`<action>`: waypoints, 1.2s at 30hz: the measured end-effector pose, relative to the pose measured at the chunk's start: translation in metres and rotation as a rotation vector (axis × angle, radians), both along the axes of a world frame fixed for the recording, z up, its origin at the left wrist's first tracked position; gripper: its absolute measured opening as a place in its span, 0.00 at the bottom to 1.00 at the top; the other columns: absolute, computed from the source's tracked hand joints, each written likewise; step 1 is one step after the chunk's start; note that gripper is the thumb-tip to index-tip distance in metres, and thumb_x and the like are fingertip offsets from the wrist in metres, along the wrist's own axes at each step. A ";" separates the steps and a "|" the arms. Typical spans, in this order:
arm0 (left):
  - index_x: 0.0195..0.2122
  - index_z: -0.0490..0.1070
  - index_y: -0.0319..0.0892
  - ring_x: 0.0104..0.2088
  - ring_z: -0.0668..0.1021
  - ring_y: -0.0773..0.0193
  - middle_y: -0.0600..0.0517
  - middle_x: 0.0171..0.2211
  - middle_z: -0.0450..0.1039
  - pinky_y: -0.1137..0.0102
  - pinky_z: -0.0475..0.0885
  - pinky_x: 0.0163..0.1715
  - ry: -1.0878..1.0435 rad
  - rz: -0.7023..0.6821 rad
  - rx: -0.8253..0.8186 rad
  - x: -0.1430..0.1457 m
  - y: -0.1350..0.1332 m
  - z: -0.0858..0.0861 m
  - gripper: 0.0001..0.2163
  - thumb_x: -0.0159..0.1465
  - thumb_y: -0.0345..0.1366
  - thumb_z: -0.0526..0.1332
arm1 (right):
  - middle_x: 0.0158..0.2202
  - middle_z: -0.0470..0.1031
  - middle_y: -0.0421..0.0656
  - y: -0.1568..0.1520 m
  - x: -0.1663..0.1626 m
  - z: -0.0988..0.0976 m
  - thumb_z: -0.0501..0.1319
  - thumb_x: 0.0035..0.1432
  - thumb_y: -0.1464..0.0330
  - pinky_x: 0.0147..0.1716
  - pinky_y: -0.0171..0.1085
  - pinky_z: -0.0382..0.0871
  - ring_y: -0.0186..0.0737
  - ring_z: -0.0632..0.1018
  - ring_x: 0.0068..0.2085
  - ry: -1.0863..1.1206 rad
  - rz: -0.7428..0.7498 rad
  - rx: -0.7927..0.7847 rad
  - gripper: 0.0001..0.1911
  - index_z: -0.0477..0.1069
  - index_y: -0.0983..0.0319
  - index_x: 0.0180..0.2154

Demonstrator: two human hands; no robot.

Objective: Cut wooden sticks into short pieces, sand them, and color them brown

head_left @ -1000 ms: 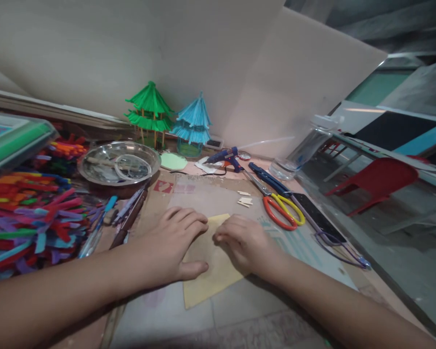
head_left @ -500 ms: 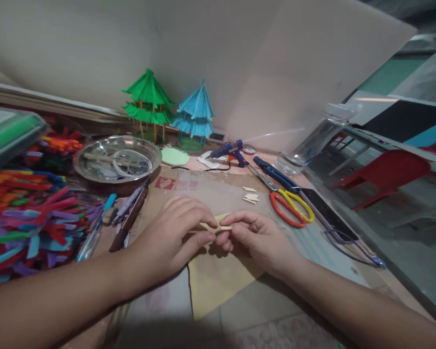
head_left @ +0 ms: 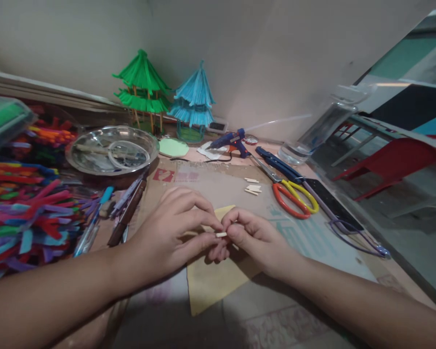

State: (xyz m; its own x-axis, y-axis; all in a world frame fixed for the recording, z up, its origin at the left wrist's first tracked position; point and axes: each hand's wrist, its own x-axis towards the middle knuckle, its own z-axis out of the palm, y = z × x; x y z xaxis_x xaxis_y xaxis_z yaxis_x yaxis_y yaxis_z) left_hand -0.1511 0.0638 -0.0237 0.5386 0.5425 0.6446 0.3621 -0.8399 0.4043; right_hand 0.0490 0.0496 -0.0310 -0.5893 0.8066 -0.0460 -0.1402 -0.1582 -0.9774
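left hand (head_left: 167,235): thumb and forefinger pinched on one end of the stick bit, other fingers curled over it
right hand (head_left: 256,237): thumb and forefinger pinched on the other end, fingers folded under
stick bit (head_left: 221,234): short pale sliver between the two pinches, held just above the yellow sheet; mostly hidden by fingertips
yellow sheet (head_left: 214,283): flat under both hands, on the cardboard (head_left: 210,182)
cut bits (head_left: 253,189): a few short pale pieces just beyond the right hand
scissors (head_left: 294,199): orange/yellow handles, beyond and right of the right hand, near the cut bits
glue gun (head_left: 229,140): blue, well beyond the hands
stick pile (head_left: 29,213): coloured, left of the left hand
bowl (head_left: 72,160): metal, beyond the left hand
step (judgement): two-hand fine handling of a tiny piece; can't tell if it's being bent, snapped or lined up
doing it well (judgement): grip close to the middle, wrists down for steadiness, stay low over the sheet so a dropped bit lands in sight
risk (judgement): piece flicks out into the clutter
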 end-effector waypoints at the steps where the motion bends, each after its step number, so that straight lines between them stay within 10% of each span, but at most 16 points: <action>1: 0.36 0.74 0.45 0.40 0.74 0.62 0.52 0.36 0.74 0.64 0.67 0.44 0.000 -0.001 0.003 0.000 0.000 0.000 0.03 0.67 0.35 0.61 | 0.25 0.79 0.40 0.000 0.000 0.000 0.62 0.59 0.52 0.31 0.33 0.71 0.33 0.79 0.28 0.003 0.003 -0.002 0.19 0.63 0.61 0.33; 24: 0.33 0.73 0.44 0.39 0.74 0.65 0.54 0.35 0.71 0.69 0.67 0.42 -0.084 0.008 -0.165 0.004 -0.003 -0.002 0.03 0.65 0.34 0.63 | 0.27 0.81 0.45 -0.002 0.001 0.004 0.61 0.60 0.51 0.35 0.34 0.73 0.33 0.79 0.30 -0.119 0.097 0.040 0.21 0.72 0.65 0.32; 36: 0.32 0.72 0.43 0.39 0.74 0.65 0.53 0.35 0.71 0.66 0.69 0.43 -0.029 0.044 -0.165 0.006 -0.004 -0.001 0.04 0.65 0.33 0.61 | 0.24 0.78 0.38 0.002 0.001 0.011 0.70 0.51 0.57 0.33 0.36 0.75 0.33 0.79 0.28 0.007 -0.236 0.088 0.15 0.73 0.61 0.32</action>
